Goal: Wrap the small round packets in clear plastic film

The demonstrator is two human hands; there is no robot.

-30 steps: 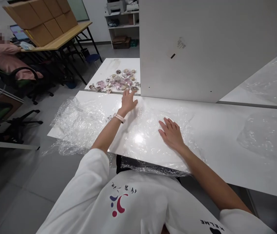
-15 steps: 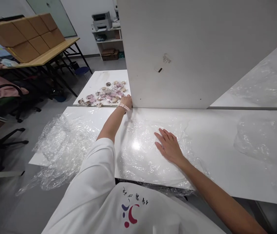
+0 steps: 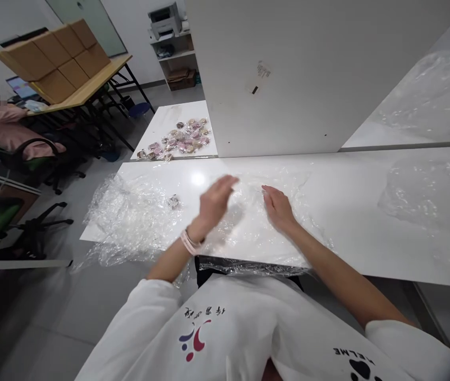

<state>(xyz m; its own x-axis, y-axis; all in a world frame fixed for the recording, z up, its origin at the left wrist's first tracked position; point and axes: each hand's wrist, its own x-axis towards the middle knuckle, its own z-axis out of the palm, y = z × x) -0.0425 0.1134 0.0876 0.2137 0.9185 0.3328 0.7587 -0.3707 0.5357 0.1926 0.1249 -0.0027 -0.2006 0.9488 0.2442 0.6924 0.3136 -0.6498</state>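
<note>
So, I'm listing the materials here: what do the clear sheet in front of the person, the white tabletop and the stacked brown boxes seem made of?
Clear sheet: likely thin, glossy plastic film, being see-through with creases and glints.
White tabletop: smooth and glossy, perhaps laminate or painted board; a bright spot reflects in it.
Brown boxes: probably cardboard, given matt faces and straight edges.

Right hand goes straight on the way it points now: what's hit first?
Likely the upright white panel, near its bottom edge: the right hand points forward and slightly left. Clear film lies below the hand on the tabletop; contact there is unclear.
</note>
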